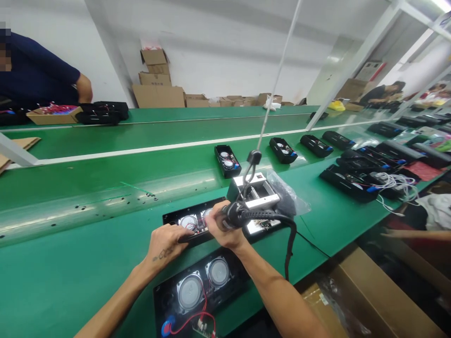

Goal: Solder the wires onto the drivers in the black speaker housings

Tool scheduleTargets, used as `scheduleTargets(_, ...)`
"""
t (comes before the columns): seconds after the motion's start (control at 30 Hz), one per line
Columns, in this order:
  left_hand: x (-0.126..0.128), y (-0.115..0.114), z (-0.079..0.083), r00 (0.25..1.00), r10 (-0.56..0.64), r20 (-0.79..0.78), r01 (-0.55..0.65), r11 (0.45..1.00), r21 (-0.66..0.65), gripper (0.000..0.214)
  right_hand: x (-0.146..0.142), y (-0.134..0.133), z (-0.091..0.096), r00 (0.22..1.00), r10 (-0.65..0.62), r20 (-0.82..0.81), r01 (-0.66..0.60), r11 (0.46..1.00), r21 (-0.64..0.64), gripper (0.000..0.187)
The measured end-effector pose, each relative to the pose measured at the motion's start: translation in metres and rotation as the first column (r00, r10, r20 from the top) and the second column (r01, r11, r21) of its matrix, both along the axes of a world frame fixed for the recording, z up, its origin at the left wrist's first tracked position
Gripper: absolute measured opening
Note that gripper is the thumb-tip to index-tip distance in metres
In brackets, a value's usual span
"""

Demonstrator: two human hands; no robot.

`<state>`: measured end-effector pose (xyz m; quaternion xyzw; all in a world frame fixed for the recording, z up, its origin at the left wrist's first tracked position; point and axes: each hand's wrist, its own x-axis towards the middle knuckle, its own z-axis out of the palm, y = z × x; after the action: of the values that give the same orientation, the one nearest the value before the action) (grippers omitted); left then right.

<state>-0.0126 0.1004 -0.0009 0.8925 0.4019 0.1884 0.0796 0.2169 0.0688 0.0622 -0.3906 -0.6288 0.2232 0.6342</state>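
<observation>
My right hand [224, 231] is wrapped round an electric screwdriver [234, 215], which hangs from a cord and has a black cable. It is held over a black speaker housing [192, 241] with round silver speakers and thin wires inside. My left hand [168, 240] grips the near edge of that housing, its fingers bent over the rim. The screwdriver's tip is hidden behind my right hand. Closer to me lies a second black speaker panel [176, 312] with two round speakers, red wires and a blue part.
Right of my hands stands a screw-feeder-like box [260, 202] beside a clear plastic bag [289, 192]. An open speaker box [227, 161] sits on the green conveyor [88, 164], with more beyond. Housings and white cables [398, 185] crowd the right. Co-workers are at far left and right.
</observation>
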Motion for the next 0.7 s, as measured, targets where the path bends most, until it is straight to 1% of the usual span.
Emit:
scheduleTargets(0.1, 0.000, 0.002, 0.002, 0.999, 0.035, 0.002, -0.035, 0.998, -0.050, 0.020, -0.009, 0.006, 0.003, 1.000, 0.002, -0.026, -0.001, 0.998, 0.059, 0.018)
scheduleTargets(0.17, 0.000, 0.004, 0.003, 0.998, 0.065, -0.006, -0.065, 0.995, -0.074, 0.021, -0.011, 0.009, 0.009, 0.995, 0.021, -0.094, -0.020, 1.000, 0.014, 0.018)
scheduleTargets(0.2, 0.000, 0.005, 0.003, 0.997, 0.079, -0.013, -0.079, 0.993, -0.084, 0.021, -0.009, 0.008, 0.013, 0.987, 0.032, -0.158, -0.035, 0.999, -0.018, 0.018)
scheduleTargets(0.27, 0.000, 0.005, 0.002, 0.994, 0.106, -0.028, -0.108, 0.989, -0.100, 0.022, 0.004, 0.003, 0.026, 0.946, 0.017, -0.322, -0.036, 0.998, -0.053, 0.021)
scheduleTargets(0.3, 0.000, 0.005, 0.002, 0.992, 0.119, -0.036, -0.122, 0.987, -0.104, 0.024, 0.015, -0.003, 0.034, 0.919, -0.011, -0.395, -0.011, 0.999, -0.053, 0.023)
scheduleTargets(0.37, 0.000, 0.004, 0.000, 0.989, 0.139, -0.054, -0.143, 0.984, -0.102, 0.027, 0.045, -0.017, 0.048, 0.870, -0.121, -0.477, 0.119, 0.992, -0.034, 0.026)
scheduleTargets(0.4, 0.001, 0.003, 0.000, 0.987, 0.145, -0.064, -0.151, 0.984, -0.099, 0.029, 0.061, -0.024, 0.054, 0.858, -0.194, -0.475, 0.208, 0.978, -0.023, 0.027)
scheduleTargets(0.47, 0.002, 0.001, 0.002, 0.984, 0.155, -0.089, -0.164, 0.981, -0.105, 0.032, 0.090, -0.034, 0.061, 0.855, -0.333, -0.397, 0.357, 0.934, -0.012, 0.026)
scheduleTargets(0.53, 0.005, 0.000, 0.007, 0.979, 0.167, -0.116, -0.182, 0.974, -0.132, 0.033, 0.110, -0.037, 0.059, 0.856, -0.420, -0.303, 0.435, 0.900, -0.017, 0.024)
scheduleTargets(0.6, 0.008, -0.001, 0.013, 0.975, 0.173, -0.142, -0.195, 0.968, -0.159, 0.034, 0.118, -0.034, 0.052, 0.863, -0.436, -0.254, 0.440, 0.897, -0.045, 0.024)
scheduleTargets(0.7, 0.012, -0.001, 0.020, 0.969, 0.178, -0.172, -0.207, 0.963, -0.173, 0.034, 0.120, -0.030, 0.040, 0.896, -0.383, -0.226, 0.365, 0.923, -0.117, 0.028)
